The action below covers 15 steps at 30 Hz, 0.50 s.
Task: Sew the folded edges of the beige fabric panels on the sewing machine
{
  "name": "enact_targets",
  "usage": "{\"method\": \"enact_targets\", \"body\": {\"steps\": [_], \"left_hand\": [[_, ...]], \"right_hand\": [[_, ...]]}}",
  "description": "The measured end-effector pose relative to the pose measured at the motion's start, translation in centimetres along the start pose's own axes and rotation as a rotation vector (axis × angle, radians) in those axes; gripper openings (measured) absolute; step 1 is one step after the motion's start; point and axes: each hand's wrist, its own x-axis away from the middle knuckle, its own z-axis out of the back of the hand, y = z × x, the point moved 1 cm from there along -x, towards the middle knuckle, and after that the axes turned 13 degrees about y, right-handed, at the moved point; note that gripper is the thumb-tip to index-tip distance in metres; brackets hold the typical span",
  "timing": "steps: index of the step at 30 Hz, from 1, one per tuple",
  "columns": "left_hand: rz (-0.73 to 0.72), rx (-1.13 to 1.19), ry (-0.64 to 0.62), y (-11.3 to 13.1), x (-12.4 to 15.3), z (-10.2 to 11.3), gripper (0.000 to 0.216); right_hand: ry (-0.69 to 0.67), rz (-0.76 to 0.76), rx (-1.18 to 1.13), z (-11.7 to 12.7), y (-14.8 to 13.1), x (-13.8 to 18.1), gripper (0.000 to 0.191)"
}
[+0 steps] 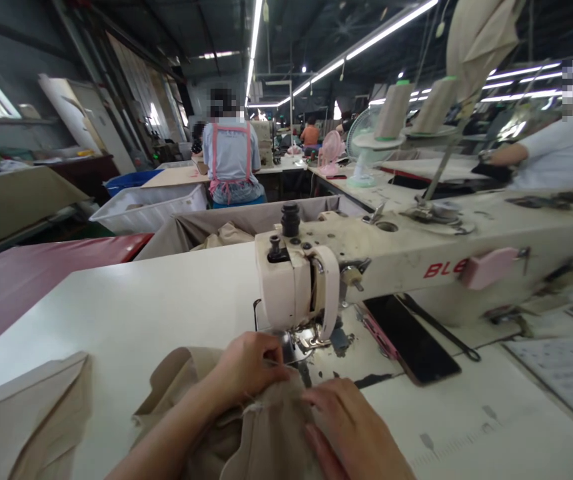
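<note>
A piece of beige fabric [266,427] lies bunched on the white sewing table, just in front of the sewing machine [291,280]. My left hand [251,363] pinches its upper edge close to the presser foot [314,341]. On the cloth's right side rests my right hand [344,420], its fingers curled against the edge, thumb and fingers closing on the fabric. Loose threads show along a seam between the hands. The needle itself is hidden by the machine head and my left hand.
Right of the needle area lie a black phone [411,340] and a pair of pink-handled tweezers or snips [379,333]. More beige cloth [31,413] is at the left. Behind the table stands a fabric-lined bin [181,233]. Thread cones [394,110] stand above the machine; co-workers sit beyond.
</note>
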Motion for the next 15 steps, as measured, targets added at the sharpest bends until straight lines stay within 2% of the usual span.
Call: {"method": "enact_targets", "body": {"steps": [3, 5, 7, 11, 15], "left_hand": [[0.032, 0.003, 0.037, -0.1, -0.5, -1.0, 0.007], [0.056, 0.009, 0.049, -0.2, -0.6, -0.9, 0.005], [0.078, 0.017, 0.052, -0.4, -0.8, -0.7, 0.006], [0.104, 0.002, 0.091, -0.4, -1.5, -0.8, 0.013], [0.098, -0.034, 0.121, -0.1, -2.3, -0.9, 0.011]], "right_hand": [[-0.032, 0.363, 0.106, 0.6, 1.4, -0.6, 0.023], [-0.018, 0.489, 0.090, 0.4, 1.9, -0.7, 0.018], [-0.080, 0.513, 0.058, 0.5, 2.3, -1.1, 0.022], [-0.303, 0.480, -0.013, 1.7, 2.6, -2.4, 0.027], [-0.286, 0.454, -0.002, 1.8, 2.8, -2.8, 0.027]]}}
